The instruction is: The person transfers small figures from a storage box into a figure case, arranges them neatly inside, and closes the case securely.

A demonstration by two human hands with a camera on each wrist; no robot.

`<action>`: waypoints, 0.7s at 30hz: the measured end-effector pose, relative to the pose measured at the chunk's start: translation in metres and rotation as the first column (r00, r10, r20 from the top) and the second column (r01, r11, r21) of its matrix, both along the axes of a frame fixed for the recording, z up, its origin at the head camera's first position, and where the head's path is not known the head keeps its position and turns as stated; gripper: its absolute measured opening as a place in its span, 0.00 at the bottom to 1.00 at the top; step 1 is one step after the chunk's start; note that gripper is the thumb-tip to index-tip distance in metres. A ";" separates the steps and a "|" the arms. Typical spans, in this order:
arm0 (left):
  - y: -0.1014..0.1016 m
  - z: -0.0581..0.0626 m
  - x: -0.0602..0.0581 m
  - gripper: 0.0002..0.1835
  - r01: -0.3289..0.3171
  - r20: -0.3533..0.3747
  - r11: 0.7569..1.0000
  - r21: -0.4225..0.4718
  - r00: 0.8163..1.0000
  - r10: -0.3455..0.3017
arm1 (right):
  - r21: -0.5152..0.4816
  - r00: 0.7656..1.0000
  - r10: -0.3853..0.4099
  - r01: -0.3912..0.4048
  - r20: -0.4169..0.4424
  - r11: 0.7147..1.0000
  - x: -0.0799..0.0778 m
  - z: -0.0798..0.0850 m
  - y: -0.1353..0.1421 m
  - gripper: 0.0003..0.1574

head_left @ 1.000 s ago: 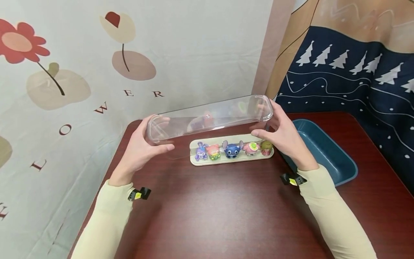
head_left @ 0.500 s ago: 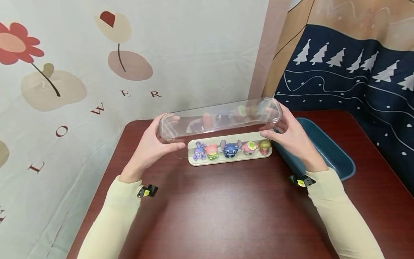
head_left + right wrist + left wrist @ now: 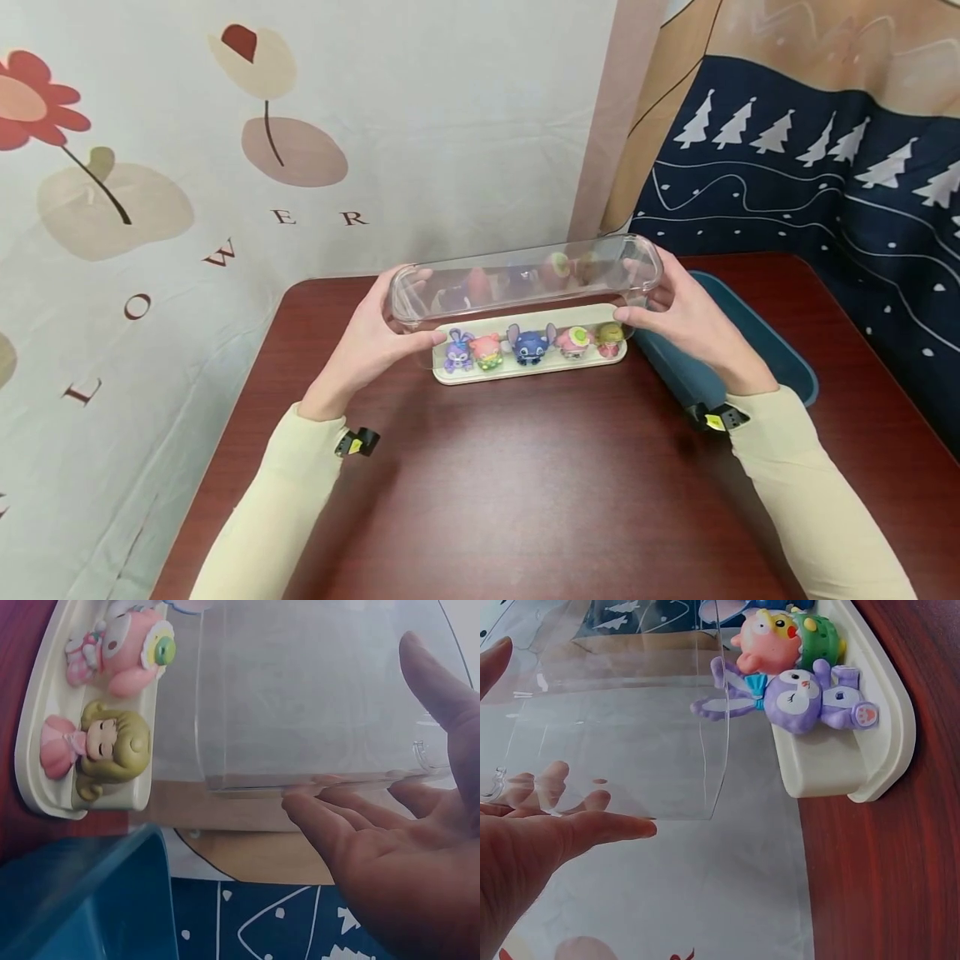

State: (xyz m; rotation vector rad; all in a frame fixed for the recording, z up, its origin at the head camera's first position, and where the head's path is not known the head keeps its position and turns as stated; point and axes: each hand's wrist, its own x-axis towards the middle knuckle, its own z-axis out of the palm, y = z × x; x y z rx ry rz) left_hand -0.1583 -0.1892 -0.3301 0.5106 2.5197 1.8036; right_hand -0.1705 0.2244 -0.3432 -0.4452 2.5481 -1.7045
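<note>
A long clear plastic cover (image 3: 525, 279) is held up by its two ends, tilted, over the back of a cream display base (image 3: 525, 372). My left hand (image 3: 367, 346) grips its left end and my right hand (image 3: 693, 321) its right end, thumbs along the near side. A row of small figurines stands on the base: a purple rabbit (image 3: 795, 705), a pink figure in green (image 3: 769, 645), a big-eared blue one (image 3: 530, 346), a pink one with a flower (image 3: 131, 656) and a girl in pink (image 3: 112, 746). The figurines show as faint reflections in the cover.
A deep teal plastic bin (image 3: 757, 333) stands right of the base, partly behind my right forearm. The dark red wooden table (image 3: 525, 483) meets a pale flower-print curtain (image 3: 450, 125) at the back and a navy tree-print cloth (image 3: 787, 192) at the right.
Both hands have moved slightly right and down with the cover, bringing it nearer the base. The base and figurines keep their place on the table; the head view has shifted a little.
</note>
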 end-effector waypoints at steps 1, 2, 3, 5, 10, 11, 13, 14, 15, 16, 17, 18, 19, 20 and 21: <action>0.001 0.000 0.000 0.48 0.003 0.000 1.000 0.008 1.000 -0.003 | 0.007 1.000 0.005 -0.005 0.002 1.000 0.000 0.001 0.001 0.61; 0.001 -0.001 0.000 0.48 0.007 -0.001 1.000 0.017 1.000 -0.007 | 0.013 1.000 0.009 -0.009 0.006 1.000 -0.001 0.001 0.001 0.61; 0.002 -0.001 0.000 0.48 0.008 -0.002 1.000 0.024 1.000 -0.008 | 0.019 1.000 0.011 -0.012 0.011 1.000 -0.002 0.002 0.002 0.61; 0.004 -0.002 0.000 0.48 0.011 -0.003 0.999 0.035 1.000 -0.011 | 0.030 1.000 0.018 -0.019 0.020 0.999 -0.003 0.004 0.003 0.61; 0.007 -0.002 -0.001 0.48 0.003 -0.005 1.000 0.019 1.000 -0.002 | 0.051 0.999 0.023 -0.026 0.042 0.998 -0.005 0.007 0.005 0.63; 0.007 -0.002 -0.001 0.48 0.000 -0.004 1.000 0.013 1.000 0.000 | 0.051 0.999 0.025 -0.028 0.047 0.998 -0.005 0.007 0.006 0.63; 0.007 -0.003 -0.001 0.48 -0.001 -0.003 1.000 0.004 1.000 0.001 | 0.055 0.998 0.029 -0.033 0.061 0.998 -0.005 0.007 0.006 0.62; 0.007 -0.004 -0.002 0.48 -0.001 -0.002 1.000 -0.001 1.000 0.001 | 0.057 0.997 0.033 -0.037 0.069 0.998 -0.005 0.006 0.007 0.62; 0.007 -0.004 -0.002 0.48 0.001 0.000 1.000 -0.003 1.000 -0.001 | 0.058 0.996 0.039 -0.043 0.076 0.997 -0.006 0.006 0.007 0.62; 0.007 -0.005 -0.002 0.48 0.003 0.003 1.000 -0.004 1.000 -0.003 | 0.065 0.996 0.043 -0.048 0.083 0.997 -0.006 0.005 0.007 0.62; 0.007 -0.006 -0.003 0.48 0.006 0.004 1.000 -0.006 1.000 -0.006 | 0.071 0.995 0.048 -0.054 0.089 0.996 -0.007 0.005 0.007 0.63; 0.007 -0.006 -0.004 0.48 0.007 0.005 1.000 -0.009 1.000 -0.007 | 0.080 0.994 0.051 -0.059 0.096 0.995 -0.007 0.005 0.007 0.63; 0.007 -0.007 -0.004 0.48 0.009 0.007 1.000 -0.011 1.000 -0.009 | 0.088 0.994 0.053 -0.062 0.099 0.994 -0.007 0.004 0.007 0.63; 0.008 -0.007 -0.004 0.48 0.010 0.009 1.000 -0.012 1.000 -0.010 | 0.092 0.993 0.056 -0.066 0.102 0.994 -0.008 0.004 0.007 0.63; 0.008 -0.008 -0.005 0.48 0.012 0.010 1.000 -0.014 1.000 -0.012 | 0.097 0.993 0.056 -0.066 0.104 0.993 -0.008 0.004 0.007 0.64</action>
